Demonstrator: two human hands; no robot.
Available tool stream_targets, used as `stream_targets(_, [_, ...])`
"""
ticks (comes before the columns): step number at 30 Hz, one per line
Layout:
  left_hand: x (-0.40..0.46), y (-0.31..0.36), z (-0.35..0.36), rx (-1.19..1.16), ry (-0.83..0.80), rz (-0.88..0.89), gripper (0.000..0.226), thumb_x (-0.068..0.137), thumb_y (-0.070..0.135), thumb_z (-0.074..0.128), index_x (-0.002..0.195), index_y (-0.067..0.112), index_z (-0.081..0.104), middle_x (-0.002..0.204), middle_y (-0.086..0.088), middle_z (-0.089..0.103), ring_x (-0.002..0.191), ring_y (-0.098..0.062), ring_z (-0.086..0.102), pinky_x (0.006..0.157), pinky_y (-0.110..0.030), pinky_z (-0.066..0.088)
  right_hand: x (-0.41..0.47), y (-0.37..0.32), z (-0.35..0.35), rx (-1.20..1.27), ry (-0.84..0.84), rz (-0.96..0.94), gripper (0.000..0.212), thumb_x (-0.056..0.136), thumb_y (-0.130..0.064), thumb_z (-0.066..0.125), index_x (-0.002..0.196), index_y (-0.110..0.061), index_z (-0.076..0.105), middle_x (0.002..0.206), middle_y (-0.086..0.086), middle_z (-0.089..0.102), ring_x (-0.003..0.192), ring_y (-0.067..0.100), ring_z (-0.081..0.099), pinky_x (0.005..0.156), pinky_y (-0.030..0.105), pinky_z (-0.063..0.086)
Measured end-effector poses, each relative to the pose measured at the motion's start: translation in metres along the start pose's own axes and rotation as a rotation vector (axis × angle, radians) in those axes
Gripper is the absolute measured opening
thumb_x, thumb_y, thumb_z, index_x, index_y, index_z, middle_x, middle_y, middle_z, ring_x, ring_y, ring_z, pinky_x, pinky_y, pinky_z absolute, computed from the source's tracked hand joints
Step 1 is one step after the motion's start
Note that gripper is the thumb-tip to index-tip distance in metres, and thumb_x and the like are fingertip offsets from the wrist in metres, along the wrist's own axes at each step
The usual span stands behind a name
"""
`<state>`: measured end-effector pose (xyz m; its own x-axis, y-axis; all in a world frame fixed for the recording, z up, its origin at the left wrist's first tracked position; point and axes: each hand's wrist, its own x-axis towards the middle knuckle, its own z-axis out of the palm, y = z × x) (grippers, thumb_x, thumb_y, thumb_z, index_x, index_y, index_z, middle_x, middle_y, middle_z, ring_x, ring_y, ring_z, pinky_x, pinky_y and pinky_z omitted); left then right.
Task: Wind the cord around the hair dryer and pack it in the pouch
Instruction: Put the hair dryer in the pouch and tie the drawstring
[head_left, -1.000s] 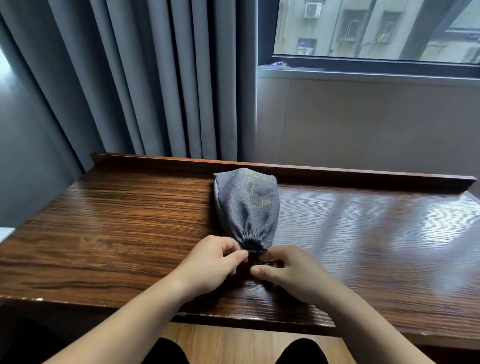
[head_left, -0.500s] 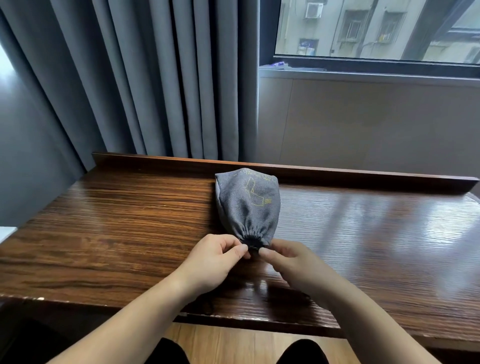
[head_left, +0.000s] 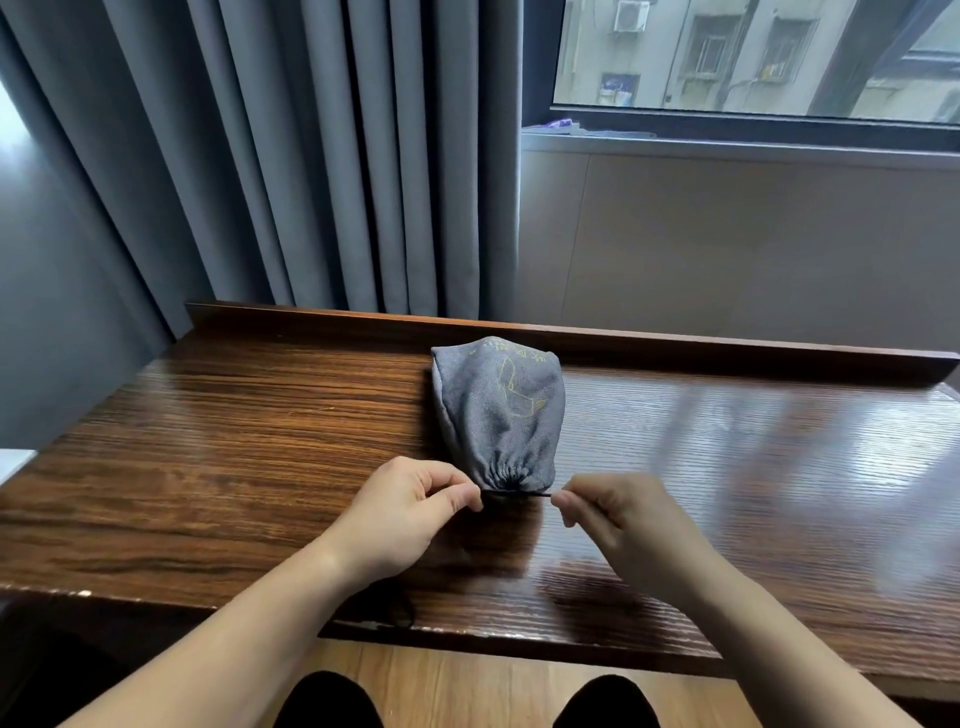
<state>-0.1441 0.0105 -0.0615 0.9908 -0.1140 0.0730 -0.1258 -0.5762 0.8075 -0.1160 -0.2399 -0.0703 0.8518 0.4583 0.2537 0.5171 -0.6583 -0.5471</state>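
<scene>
**Drawing the pouch shut**

The grey pouch (head_left: 498, 415) lies on the table (head_left: 234, 441), its bulging closed end toward the back rail and its gathered mouth pointing at me. It looks full, so I judge the hair dryer is already inside with its cord wound, though I can see neither through the cloth.

My left hand (head_left: 400, 514) sits just left of the mouth, thumb and forefinger pinched on one end of the dark drawstring (head_left: 514, 493). My right hand (head_left: 618, 519) mirrors it just right of the mouth, fingers pinched on the other end. The string runs taut and level between them, across the puckered opening.

The mouth is bunched tight, with only a small dark gap showing at the centre. By my reckoning, the winding and packing are done; what remains is the last bit of cinching, perhaps a knot, and letting go.
</scene>
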Motion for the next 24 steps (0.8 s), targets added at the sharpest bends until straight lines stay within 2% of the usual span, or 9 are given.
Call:
stream_targets(3, [-0.001, -0.006, 0.002, 0.003, -0.011, 0.001, 0.033, 0.076, 0.057, 0.052, 0.084, 0.034, 0.073, 0.076, -0.008, 0.073, 0.079, -0.027, 0.065, 0.082, -0.038, 0.049, -0.002, 0.002, 0.004, -0.008, 0.020, 0.016, 0.032, 0.094, -0.049, 0.049, 0.075, -0.025, 0.056, 0.050, -0.004, 0.045, 0.049, 0.008, 0.042, 0.050, 0.025, 0.032])
stream_targets(9, [-0.004, -0.006, 0.010, 0.077, -0.026, 0.010, 0.020, 0.093, 0.032, 0.059, 0.082, 0.023, 0.072, 0.061, 0.000, 0.064, 0.056, -0.008, 0.051, 0.064, -0.029, 0.043, -0.010, -0.009, 0.008, 0.136, -0.026, 0.159, 0.036, 0.096, -0.042, 0.054, 0.066, -0.022, 0.062, 0.043, -0.007, 0.038, 0.043, 0.007, 0.037, 0.047, 0.021, 0.027])
stream_targets(12, [-0.007, -0.004, 0.013, 0.116, -0.058, 0.060, 0.020, 0.094, 0.034, 0.057, 0.084, 0.025, 0.071, 0.074, 0.009, 0.067, 0.071, -0.005, 0.057, 0.071, -0.023, 0.044, -0.014, -0.018, 0.008, 0.231, -0.043, 0.207, 0.037, 0.097, -0.040, 0.054, 0.066, -0.022, 0.062, 0.043, -0.007, 0.035, 0.042, 0.005, 0.034, 0.047, 0.020, 0.025])
stream_targets(14, [-0.007, -0.005, 0.015, 0.312, -0.027, 0.158, 0.023, 0.088, 0.043, 0.055, 0.092, 0.028, 0.072, 0.087, 0.013, 0.061, 0.089, -0.008, 0.051, 0.082, -0.023, 0.041, -0.016, -0.024, 0.010, 0.305, -0.066, 0.258, 0.033, 0.098, -0.038, 0.053, 0.069, -0.022, 0.061, 0.046, -0.007, 0.041, 0.043, 0.004, 0.039, 0.048, 0.022, 0.030])
stream_targets(16, [-0.007, -0.002, 0.016, 0.358, -0.011, 0.183, 0.020, 0.087, 0.041, 0.060, 0.092, 0.026, 0.072, 0.080, 0.013, 0.056, 0.080, -0.002, 0.048, 0.075, -0.020, 0.038, -0.018, -0.030, 0.011, 0.423, -0.091, 0.322, 0.032, 0.098, -0.037, 0.053, 0.074, -0.017, 0.061, 0.050, -0.002, 0.055, 0.048, 0.012, 0.054, 0.049, 0.029, 0.044])
stream_targets(18, [-0.009, 0.005, 0.019, 0.222, -0.037, 0.084, 0.012, 0.089, 0.030, 0.065, 0.085, 0.022, 0.072, 0.064, 0.009, 0.060, 0.059, 0.000, 0.051, 0.062, -0.016, 0.038, -0.020, -0.037, 0.011, 0.491, -0.103, 0.313, 0.032, 0.093, -0.043, 0.052, 0.078, -0.019, 0.065, 0.061, 0.000, 0.067, 0.061, 0.016, 0.064, 0.066, 0.041, 0.055])
stream_targets(19, [-0.010, 0.009, 0.022, 0.094, -0.054, 0.007, 0.012, 0.090, 0.025, 0.065, 0.083, 0.019, 0.072, 0.060, 0.006, 0.063, 0.054, -0.001, 0.051, 0.057, -0.016, 0.039, -0.021, -0.041, 0.010, 0.469, -0.107, 0.266, 0.030, 0.090, -0.045, 0.050, 0.079, -0.023, 0.066, 0.068, -0.002, 0.070, 0.067, 0.013, 0.066, 0.074, 0.041, 0.055])
stream_targets(22, [-0.012, 0.015, 0.030, -0.341, -0.100, -0.187, 0.013, 0.094, 0.011, 0.061, 0.082, 0.010, 0.068, 0.066, -0.002, 0.069, 0.060, -0.012, 0.060, 0.056, -0.021, 0.045, -0.028, -0.054, 0.011, 0.229, -0.139, 0.038, 0.023, 0.093, -0.038, 0.044, 0.085, -0.027, 0.062, 0.079, -0.009, 0.067, 0.078, 0.004, 0.060, 0.077, 0.031, 0.050])
stream_targets(24, [-0.013, 0.019, 0.034, -0.541, -0.086, -0.265, 0.013, 0.094, 0.007, 0.060, 0.084, 0.006, 0.067, 0.070, -0.006, 0.068, 0.061, -0.013, 0.060, 0.055, -0.021, 0.047, -0.030, -0.060, 0.014, 0.066, -0.146, -0.093, 0.026, 0.093, -0.040, 0.037, 0.092, -0.029, 0.061, 0.088, -0.013, 0.061, 0.085, 0.004, 0.056, 0.079, 0.026, 0.047])
